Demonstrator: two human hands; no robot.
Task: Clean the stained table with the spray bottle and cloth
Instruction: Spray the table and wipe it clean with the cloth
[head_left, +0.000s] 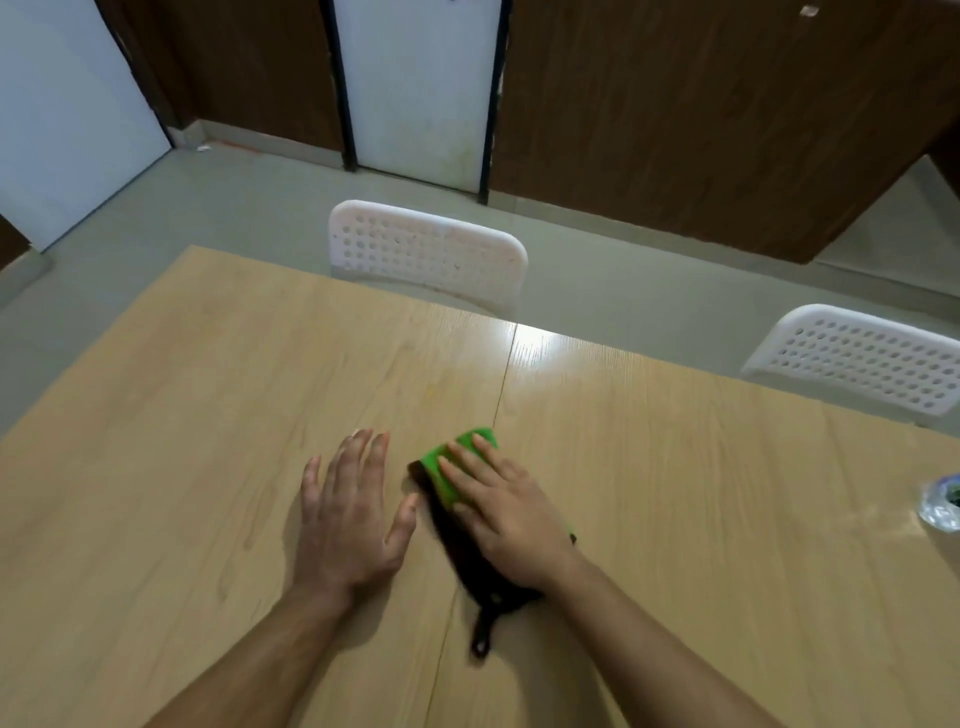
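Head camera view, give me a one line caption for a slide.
Right hand presses a green and dark cloth on the wooden table; left hand rests flat beside it.

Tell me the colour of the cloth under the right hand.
The cloth is bright green on top with a dark, near-black part beneath; the head view shows it.

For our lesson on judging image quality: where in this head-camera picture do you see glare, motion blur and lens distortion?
Head view: glare sits on the table beside its centre seam; the dark part of the cloth under the right hand is smeared by motion, while the left hand is sharper; the wide lens bends the door frames and table edges.
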